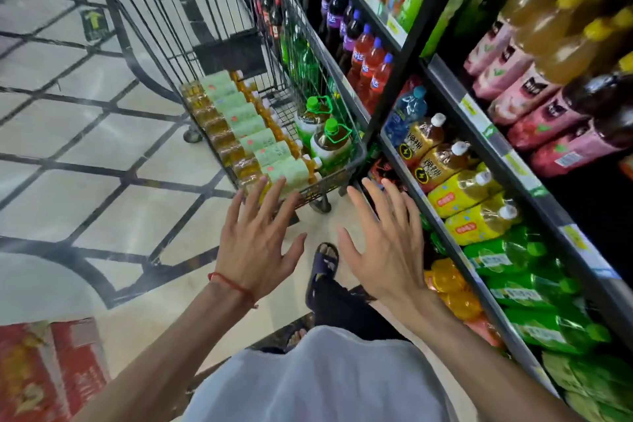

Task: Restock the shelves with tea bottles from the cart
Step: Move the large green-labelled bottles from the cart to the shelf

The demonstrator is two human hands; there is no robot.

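A wire cart (pixel 346 175) stands in the aisle ahead of me, beside the shelves. A row of amber tea bottles with pale green labels (pixel 260 144) lies on its side along the cart's left half. Two big green-capped tea jugs (pixel 329 140) stand upright at its right. My left hand (pixel 257 243) hovers just short of the cart's near end, fingers spread, holding nothing. My right hand (pixel 383 243) is held out to the right of it, fingers also spread and empty, close to the low shelf.
Tall drink shelves (pixel 479 113) run along the right, filled with bottles in yellow, green, pink and red. A red carton (pixel 44 370) sits on the floor at lower left. My sandalled foot (pixel 322 267) is on the tiled floor between my hands.
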